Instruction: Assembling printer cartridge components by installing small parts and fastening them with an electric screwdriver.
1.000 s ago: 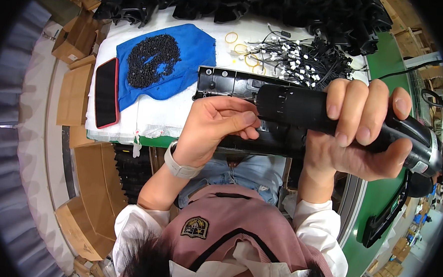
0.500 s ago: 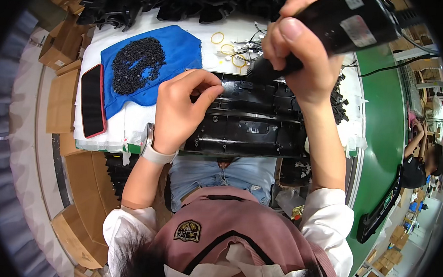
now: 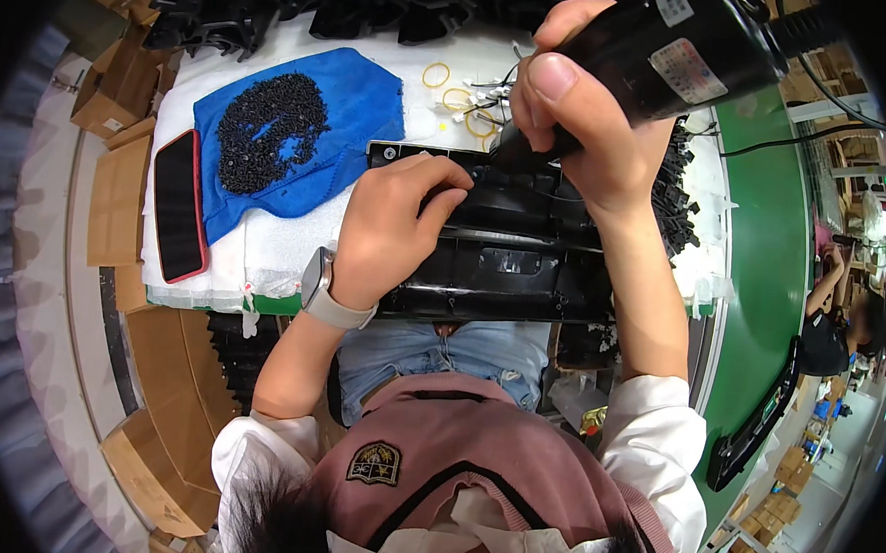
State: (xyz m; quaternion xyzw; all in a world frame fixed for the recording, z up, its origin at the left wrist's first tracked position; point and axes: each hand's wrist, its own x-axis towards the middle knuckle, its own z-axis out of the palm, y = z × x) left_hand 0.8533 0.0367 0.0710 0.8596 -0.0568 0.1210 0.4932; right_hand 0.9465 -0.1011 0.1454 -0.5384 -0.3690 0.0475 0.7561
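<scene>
My right hand [image 3: 615, 150] is wrapped round a black electric screwdriver [image 3: 629, 81], its body tilted up to the right and its narrow end pointing down at a black plastic housing [image 3: 493, 269]. The housing has ribs and small screw posts and lies along the near edge of the table. Over its upper left part is my left hand [image 3: 391, 224], thumb and forefinger drawn together close to the screwdriver's lower end. Whatever is between those fingertips is too small to make out. My right hand and the tool hide the housing's upper right part.
Small black screws [image 3: 256, 117] lie heaped on a blue cloth [image 3: 367, 92], beside a red-edged phone [image 3: 178, 208]. Rubber bands [image 3: 436, 74] and thin cables are behind the housing. Black parts [image 3: 407, 14] line the back. A green surface [image 3: 765, 253] runs along the right.
My left hand has moved right over the housing, uncovering its upper left corner. The screwdriver has shifted slightly left, bringing its lower end nearer to my left fingertips.
</scene>
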